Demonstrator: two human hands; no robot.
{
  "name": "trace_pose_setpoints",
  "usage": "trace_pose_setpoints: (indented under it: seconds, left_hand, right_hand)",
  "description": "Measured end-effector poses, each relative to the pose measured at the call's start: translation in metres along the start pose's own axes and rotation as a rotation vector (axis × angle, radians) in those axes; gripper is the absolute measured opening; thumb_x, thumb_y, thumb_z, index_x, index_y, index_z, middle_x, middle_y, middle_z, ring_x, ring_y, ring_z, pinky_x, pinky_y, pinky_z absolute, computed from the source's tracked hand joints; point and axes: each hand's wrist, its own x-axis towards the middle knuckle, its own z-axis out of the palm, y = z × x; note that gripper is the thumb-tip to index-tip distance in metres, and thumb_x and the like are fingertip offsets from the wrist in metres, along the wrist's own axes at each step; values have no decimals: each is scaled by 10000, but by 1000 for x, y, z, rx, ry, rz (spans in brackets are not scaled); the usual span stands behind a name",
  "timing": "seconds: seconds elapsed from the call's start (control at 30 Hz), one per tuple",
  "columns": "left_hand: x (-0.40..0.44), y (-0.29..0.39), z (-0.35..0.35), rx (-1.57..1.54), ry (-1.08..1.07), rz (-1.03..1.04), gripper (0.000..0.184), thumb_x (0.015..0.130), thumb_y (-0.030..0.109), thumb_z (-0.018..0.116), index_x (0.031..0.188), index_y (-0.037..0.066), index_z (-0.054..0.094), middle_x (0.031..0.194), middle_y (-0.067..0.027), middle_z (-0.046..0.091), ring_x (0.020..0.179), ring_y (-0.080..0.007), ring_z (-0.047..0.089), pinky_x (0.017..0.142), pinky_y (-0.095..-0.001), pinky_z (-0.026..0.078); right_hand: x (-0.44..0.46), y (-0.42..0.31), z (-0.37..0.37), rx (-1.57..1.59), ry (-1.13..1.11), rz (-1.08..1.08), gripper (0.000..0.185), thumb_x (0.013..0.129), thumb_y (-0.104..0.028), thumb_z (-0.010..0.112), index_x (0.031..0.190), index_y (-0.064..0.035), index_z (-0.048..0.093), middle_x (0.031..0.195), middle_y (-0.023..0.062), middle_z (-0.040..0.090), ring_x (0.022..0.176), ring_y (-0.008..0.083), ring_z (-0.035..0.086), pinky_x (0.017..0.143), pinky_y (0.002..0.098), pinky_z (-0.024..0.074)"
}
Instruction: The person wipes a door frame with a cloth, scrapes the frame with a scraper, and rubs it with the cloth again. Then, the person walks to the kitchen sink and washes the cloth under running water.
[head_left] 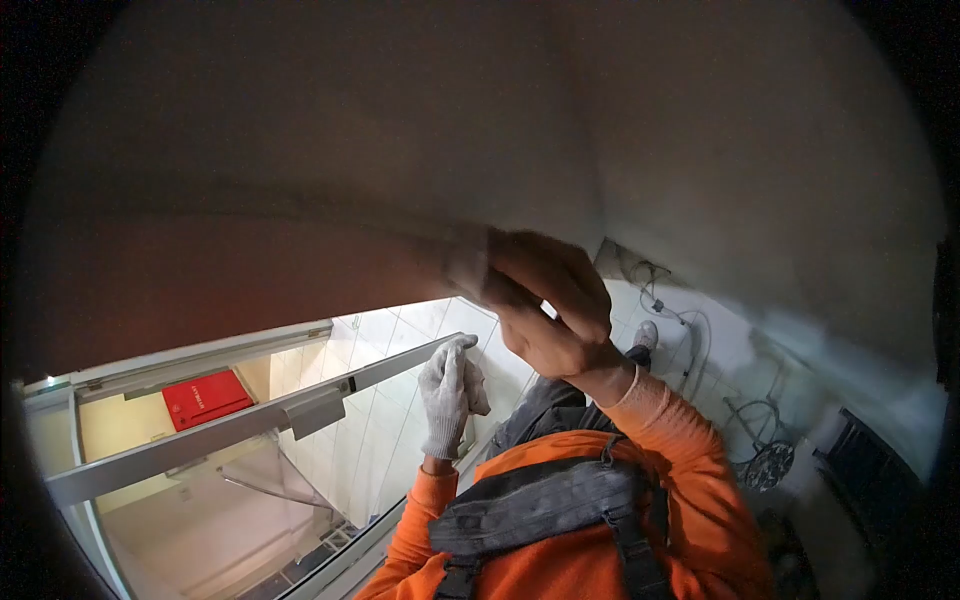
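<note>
The long bar [235,428] runs left from our left hand [453,392], nearer than our right hand [575,312]; we can't tell either's grip.

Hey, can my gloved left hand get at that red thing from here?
Probably not directly: the metal rail crosses the view between your gloved left hand and the red item, which seems to lie beyond it. Whether glass also blocks the way, I can't tell.
</note>
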Motion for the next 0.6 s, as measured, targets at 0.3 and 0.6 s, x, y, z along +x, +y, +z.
trace_pose_setpoints:
  seconds: [0.3,0.6]
  left_hand:
    - [-4,-5,-2,-2,39,-32,320,1079,260,506,1136,-12,665,619,-10,541,405,-61,447,373,-230,359]
    - [-1,-15,5,-58,2,-79,306,1085,241,496,1145,-8,662,631,-9,544,412,-60,438,370,-233,356]
  right_hand:
    - [15,-15,-2,147,132,278,306,690,49,803,978,-44,756,943,94,693,828,245,689,677,330,554]
    - [-82,23,22,24,31,207,453,736,101,716,1148,-85,749,1260,121,645,1177,337,627,965,438,535]
